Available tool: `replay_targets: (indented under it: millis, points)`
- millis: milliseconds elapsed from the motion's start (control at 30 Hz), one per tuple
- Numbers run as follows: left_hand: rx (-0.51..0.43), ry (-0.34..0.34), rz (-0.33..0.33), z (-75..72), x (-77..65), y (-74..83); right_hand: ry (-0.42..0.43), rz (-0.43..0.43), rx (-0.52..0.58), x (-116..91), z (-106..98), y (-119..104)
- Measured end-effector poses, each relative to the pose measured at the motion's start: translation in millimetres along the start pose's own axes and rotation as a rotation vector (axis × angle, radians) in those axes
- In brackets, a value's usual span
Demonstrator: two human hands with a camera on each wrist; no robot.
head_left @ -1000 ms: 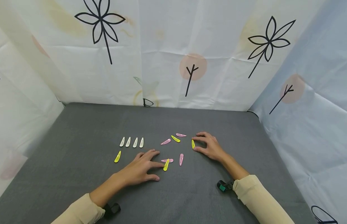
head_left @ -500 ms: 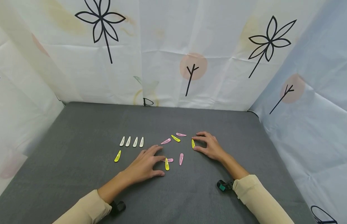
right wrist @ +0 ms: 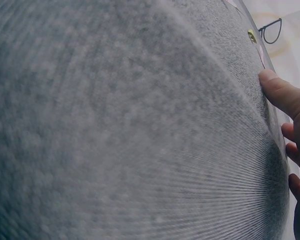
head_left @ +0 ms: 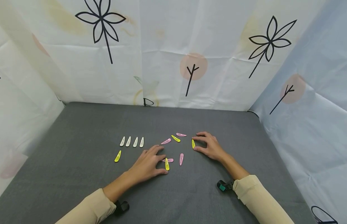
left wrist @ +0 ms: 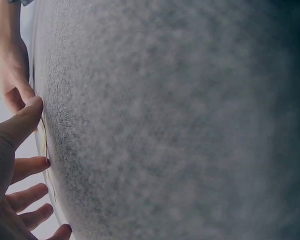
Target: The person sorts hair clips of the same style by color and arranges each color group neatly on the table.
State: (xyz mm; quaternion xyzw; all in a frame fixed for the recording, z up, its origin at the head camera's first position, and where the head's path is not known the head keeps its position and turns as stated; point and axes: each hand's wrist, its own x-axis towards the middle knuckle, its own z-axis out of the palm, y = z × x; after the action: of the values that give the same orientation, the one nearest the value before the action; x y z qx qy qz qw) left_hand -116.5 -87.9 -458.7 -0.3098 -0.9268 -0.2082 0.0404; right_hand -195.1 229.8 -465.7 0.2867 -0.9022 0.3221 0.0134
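Thumb and index finger of my left hand pinch a yellow snap hair clip by its two ends on the grey cloth. That clip overlaps a pink hair clip lying crosswise under it. In the left wrist view, a thin yellow edge of the clip shows between thumb and index finger. Over to the right, my right hand holds another yellow hair clip endwise between thumb and index finger. The right wrist view shows the right thumb, with that clip hidden.
A row of several white hair clips lies at left, above one yellow clip. Between the hands are pink clips and a yellow clip. Patterned white fabric walls the grey table.
My left hand has moved right and slightly forward, bringing thumb and index finger to the yellow clip's ends. That clip has turned a little. The right hand has stayed put.
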Motion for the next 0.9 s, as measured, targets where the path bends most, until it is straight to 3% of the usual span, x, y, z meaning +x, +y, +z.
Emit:
replay_targets:
  millis: [700, 900]
  points:
    - [-0.021, -0.002, 0.014, 0.0, 2.0, 0.5, -0.001, -0.010, -0.012, 1, -1, 1]
    - [-0.047, 0.006, 0.028, -9.3, -3.5, -7.4, -0.011, -0.002, -0.010, 1, -1, 1]
